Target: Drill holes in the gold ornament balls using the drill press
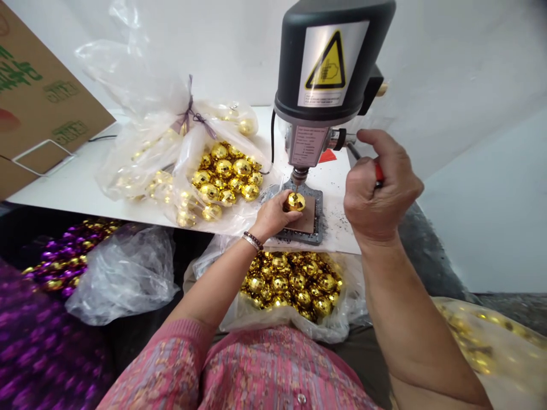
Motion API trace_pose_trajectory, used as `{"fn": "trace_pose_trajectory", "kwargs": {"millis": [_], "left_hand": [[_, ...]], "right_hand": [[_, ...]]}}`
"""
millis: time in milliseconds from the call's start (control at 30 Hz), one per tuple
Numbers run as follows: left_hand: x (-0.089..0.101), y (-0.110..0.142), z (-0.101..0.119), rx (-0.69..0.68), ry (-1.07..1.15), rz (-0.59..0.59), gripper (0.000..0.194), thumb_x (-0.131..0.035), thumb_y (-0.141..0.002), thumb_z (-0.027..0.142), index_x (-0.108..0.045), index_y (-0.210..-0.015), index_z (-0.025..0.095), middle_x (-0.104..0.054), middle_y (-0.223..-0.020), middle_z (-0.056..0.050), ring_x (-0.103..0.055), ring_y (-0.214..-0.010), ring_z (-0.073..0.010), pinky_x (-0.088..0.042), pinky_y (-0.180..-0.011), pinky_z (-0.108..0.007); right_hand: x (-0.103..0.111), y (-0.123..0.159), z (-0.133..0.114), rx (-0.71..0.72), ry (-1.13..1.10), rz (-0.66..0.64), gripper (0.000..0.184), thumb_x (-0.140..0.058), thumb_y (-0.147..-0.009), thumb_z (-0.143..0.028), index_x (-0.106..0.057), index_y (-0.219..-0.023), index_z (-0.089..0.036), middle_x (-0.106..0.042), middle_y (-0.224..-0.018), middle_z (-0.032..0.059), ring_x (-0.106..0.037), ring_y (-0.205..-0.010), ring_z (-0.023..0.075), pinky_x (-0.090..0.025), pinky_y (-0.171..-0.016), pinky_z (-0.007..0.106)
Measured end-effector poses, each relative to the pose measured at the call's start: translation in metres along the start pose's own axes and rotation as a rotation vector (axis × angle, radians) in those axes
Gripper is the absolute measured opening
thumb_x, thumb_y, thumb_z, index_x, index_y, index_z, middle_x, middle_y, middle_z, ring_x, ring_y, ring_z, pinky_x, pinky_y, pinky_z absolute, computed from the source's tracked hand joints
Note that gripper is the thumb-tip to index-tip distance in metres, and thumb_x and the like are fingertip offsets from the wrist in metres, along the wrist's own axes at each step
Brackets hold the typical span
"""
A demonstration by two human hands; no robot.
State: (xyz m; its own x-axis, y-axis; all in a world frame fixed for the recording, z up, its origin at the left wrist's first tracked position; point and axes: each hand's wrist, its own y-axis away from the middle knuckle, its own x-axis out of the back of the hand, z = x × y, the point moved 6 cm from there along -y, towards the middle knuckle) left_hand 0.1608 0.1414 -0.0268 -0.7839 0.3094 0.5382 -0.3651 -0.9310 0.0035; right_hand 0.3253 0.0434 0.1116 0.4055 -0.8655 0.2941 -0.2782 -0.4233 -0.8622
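Note:
Under the bit of a small drill press (333, 62), my left hand (273, 217) grips a gold faceted ball (296, 201) between thumb and fingers. The ball rests on a brown board (304, 219) over the grey metal base (317, 236). The drill bit (297, 187) reaches down to the top of the ball; whether it is inside the ball I cannot tell. My right hand (380, 185) is closed around the red-tipped end of the feed lever (379, 172) at the right of the press, with its index finger reaching toward the lever's hub.
An open plastic bag of gold balls (224, 171) lies left of the press on the white table (149, 208). Another bag of gold balls (294, 282) sits in my lap. Purple and gold balls (70, 256), a crumpled clear bag (128, 276) and a cardboard box (47, 102) are at left.

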Motion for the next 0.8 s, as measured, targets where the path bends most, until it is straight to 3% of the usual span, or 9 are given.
{"fn": "trace_pose_trajectory", "kwargs": {"millis": [167,333,567,700,800], "left_hand": [[0.000,0.002,0.000,0.005,-0.026,0.005,0.065,-0.089,-0.078,0.028,-0.070,-0.140,0.024,-0.078,-0.110,-0.005,-0.070,-0.103,-0.0284,-0.055,-0.097,-0.039],[0.001,0.004,0.006,-0.011,-0.070,-0.005,0.056,-0.087,-0.080,0.028,-0.072,-0.133,0.023,-0.079,-0.114,-0.005,-0.070,-0.103,-0.0280,-0.055,-0.099,-0.041],[0.003,0.007,0.008,-0.005,-0.062,0.014,0.053,-0.087,-0.079,0.029,-0.073,-0.130,0.025,-0.079,-0.114,-0.005,-0.071,-0.106,-0.0296,-0.055,-0.100,-0.041],[0.001,0.006,0.008,0.005,-0.041,0.003,0.047,-0.087,-0.078,0.030,-0.073,-0.123,0.024,-0.078,-0.109,-0.004,-0.072,-0.103,-0.0287,-0.055,-0.099,-0.041],[0.002,0.010,0.007,0.001,0.024,0.022,0.051,-0.088,-0.076,0.023,-0.072,-0.124,0.022,-0.077,-0.108,-0.004,-0.071,-0.101,-0.0259,-0.056,-0.097,-0.038]], "right_hand": [[-0.002,0.010,0.002,0.080,0.031,0.089,0.043,-0.035,-0.106,-0.040,-0.070,-0.128,-0.029,-0.076,-0.114,0.0051,-0.072,-0.092,0.0148,-0.064,-0.090,0.036],[-0.004,0.017,0.009,0.049,0.087,0.153,0.046,-0.030,-0.107,-0.040,-0.070,-0.128,-0.032,-0.076,-0.116,0.0042,-0.070,-0.088,0.0139,-0.064,-0.087,0.035],[-0.006,0.031,0.010,0.120,0.042,0.185,0.045,-0.036,-0.105,-0.038,-0.076,-0.117,-0.022,-0.077,-0.096,0.0067,-0.067,-0.079,0.0133,-0.060,-0.079,0.031],[0.000,0.002,0.002,0.078,-0.042,0.214,0.047,-0.039,-0.103,-0.040,-0.079,-0.114,-0.018,-0.079,-0.104,0.0085,-0.070,-0.084,0.0138,-0.059,-0.080,0.031],[0.000,-0.038,-0.003,-0.051,-0.116,0.137,0.047,-0.039,-0.099,-0.032,-0.081,-0.110,-0.014,-0.078,-0.096,0.0083,-0.072,-0.085,0.0129,-0.058,-0.083,0.030]]}}
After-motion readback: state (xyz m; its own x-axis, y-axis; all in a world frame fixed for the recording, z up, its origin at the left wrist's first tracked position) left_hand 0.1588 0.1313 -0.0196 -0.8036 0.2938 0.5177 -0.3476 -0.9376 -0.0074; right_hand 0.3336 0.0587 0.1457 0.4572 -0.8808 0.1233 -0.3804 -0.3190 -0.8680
